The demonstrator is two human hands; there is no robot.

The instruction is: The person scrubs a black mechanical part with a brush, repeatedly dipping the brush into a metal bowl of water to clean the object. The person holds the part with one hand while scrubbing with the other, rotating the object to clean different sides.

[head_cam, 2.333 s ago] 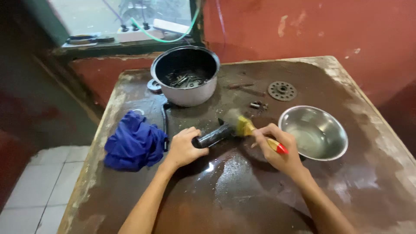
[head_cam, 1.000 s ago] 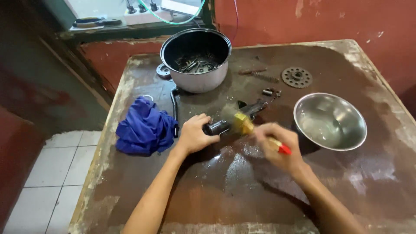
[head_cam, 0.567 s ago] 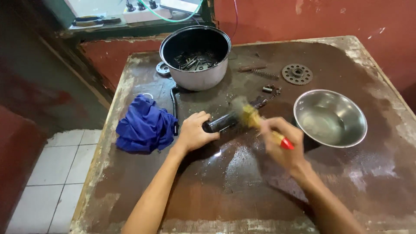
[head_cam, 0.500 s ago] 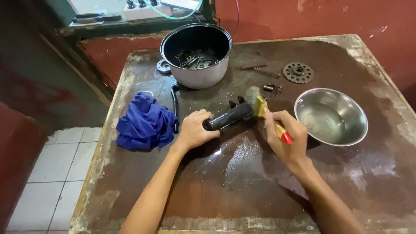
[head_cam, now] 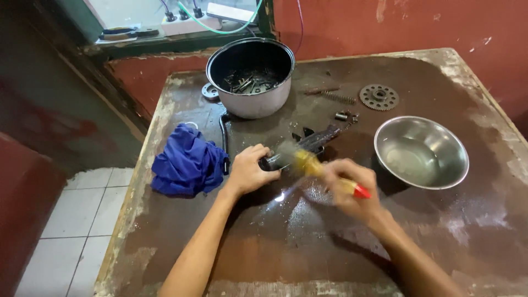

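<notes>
The left hand (head_cam: 248, 169) grips one end of a dark cylindrical part (head_cam: 300, 149) lying on the wet tabletop (head_cam: 308, 242). The right hand (head_cam: 352, 187) clasps a yellow paintbrush (head_cam: 311, 165) (blurred) against it. The part looks grimy, so cleaning seems midway; the steel bowl (head_cam: 421, 153) sits nearby.

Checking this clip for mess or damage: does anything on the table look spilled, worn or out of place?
Yes. A wet, shiny patch covers the table beside the left hand and the right hand. The table's edges are flaking pale. A toothed disc and a spring lie loose near the pot.
</notes>
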